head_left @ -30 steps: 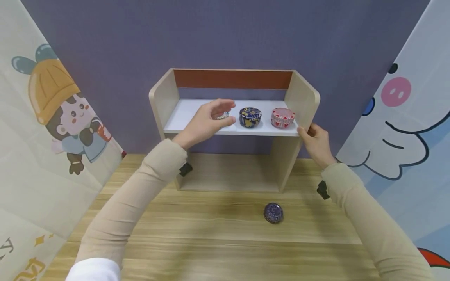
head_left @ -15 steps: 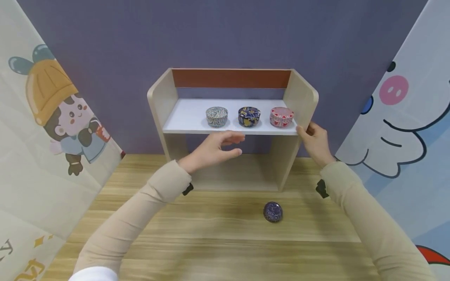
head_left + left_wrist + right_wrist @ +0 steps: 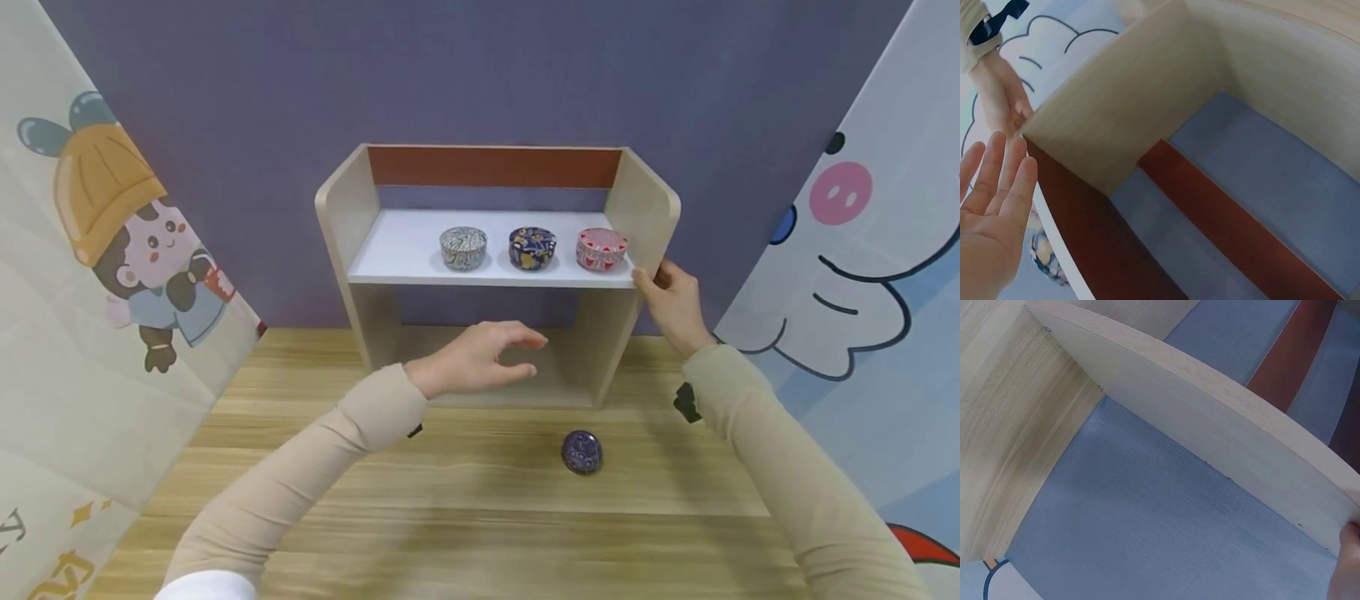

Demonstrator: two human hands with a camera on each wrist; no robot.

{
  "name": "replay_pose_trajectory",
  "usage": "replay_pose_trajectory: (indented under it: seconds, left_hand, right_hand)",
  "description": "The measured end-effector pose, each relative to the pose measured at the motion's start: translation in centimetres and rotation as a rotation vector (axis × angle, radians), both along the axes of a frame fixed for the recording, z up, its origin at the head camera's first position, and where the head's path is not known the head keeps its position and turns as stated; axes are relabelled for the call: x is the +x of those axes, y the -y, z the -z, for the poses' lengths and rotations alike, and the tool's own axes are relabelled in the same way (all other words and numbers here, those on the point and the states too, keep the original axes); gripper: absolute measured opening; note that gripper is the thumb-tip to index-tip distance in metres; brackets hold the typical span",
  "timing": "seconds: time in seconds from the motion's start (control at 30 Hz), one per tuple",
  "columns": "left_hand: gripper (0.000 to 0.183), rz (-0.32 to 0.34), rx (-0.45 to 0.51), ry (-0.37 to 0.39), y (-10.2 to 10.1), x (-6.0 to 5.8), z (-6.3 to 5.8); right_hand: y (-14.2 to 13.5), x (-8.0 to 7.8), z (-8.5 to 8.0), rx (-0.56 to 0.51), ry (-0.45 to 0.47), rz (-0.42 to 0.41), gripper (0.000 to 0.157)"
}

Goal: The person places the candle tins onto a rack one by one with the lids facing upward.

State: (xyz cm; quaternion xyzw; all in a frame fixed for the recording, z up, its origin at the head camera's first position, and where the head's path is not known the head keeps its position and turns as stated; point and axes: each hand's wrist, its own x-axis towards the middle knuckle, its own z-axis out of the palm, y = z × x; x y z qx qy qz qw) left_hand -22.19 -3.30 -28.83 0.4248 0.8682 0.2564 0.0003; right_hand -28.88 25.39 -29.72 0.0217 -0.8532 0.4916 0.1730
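My left hand (image 3: 483, 358), fingers extended and holding nothing, hovers before the lower compartment of a small wooden shelf (image 3: 651, 212). In the left wrist view the palm of that hand (image 3: 988, 231) shows with its fingers spread. My right hand (image 3: 675, 307) grips the right side panel, thumb at the front edge and fingers on the outer side. On the white upper board stand three round patterned tins: a grey-white tin (image 3: 462, 248), a navy floral tin (image 3: 532, 248) and a pink tin (image 3: 601, 250). A dark purple round tin (image 3: 582, 452) lies on the table, below and right of my left hand.
The shelf stands on a wood-grain table (image 3: 450, 517) against a blue-grey backdrop (image 3: 495, 75). A reddish-brown rail (image 3: 492, 168) crosses its back at the top. Printed cartoon panels flank the table, with a child figure (image 3: 161, 242) on the left and a pig (image 3: 843, 193) on the right.
My left hand has come down from in front of the grey-white tin to the lower compartment, shifting slightly right and uncovering that tin. My right hand keeps its grip on the side panel.
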Motion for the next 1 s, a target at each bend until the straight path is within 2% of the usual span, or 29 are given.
replay_pose_trajectory:
  seconds: [0.13,0.27,0.43,0.53,0.63,0.8,1.0]
  left_hand:
    - [0.039,0.026,-0.064,-0.045,-0.5,0.3,1.0]
    - [0.034,0.073,-0.077,-0.146,-0.8,0.6,2.0]
    - [0.028,0.158,-0.095,-0.350,-1.4,0.9,3.5]
    - [0.025,0.210,-0.154,-0.476,-1.9,1.1,4.9]
    - [0.024,0.254,-0.230,-0.560,-2.6,1.5,6.3]
    - [0.028,0.298,-0.313,-0.563,-4.1,2.0,8.0]
    - [0.034,0.294,-0.404,-0.555,-5.7,2.2,9.6]
  right_hand:
    - [0.0,0.0,0.1,0.008,-0.003,-0.001,0.053]
    - [0.0,0.1,0.1,0.012,0.002,-0.006,0.055]
    - [-0.1,0.1,0.1,0.014,-0.002,0.000,0.054]
    - [-0.1,0.1,0.0,0.020,-0.010,-0.001,0.054]
    - [0.0,0.1,0.0,0.021,-0.007,-0.005,0.054]
    - [0.0,0.2,0.0,0.020,0.004,-0.008,0.054]
    - [-0.1,0.2,-0.1,0.006,0.008,-0.002,0.055]
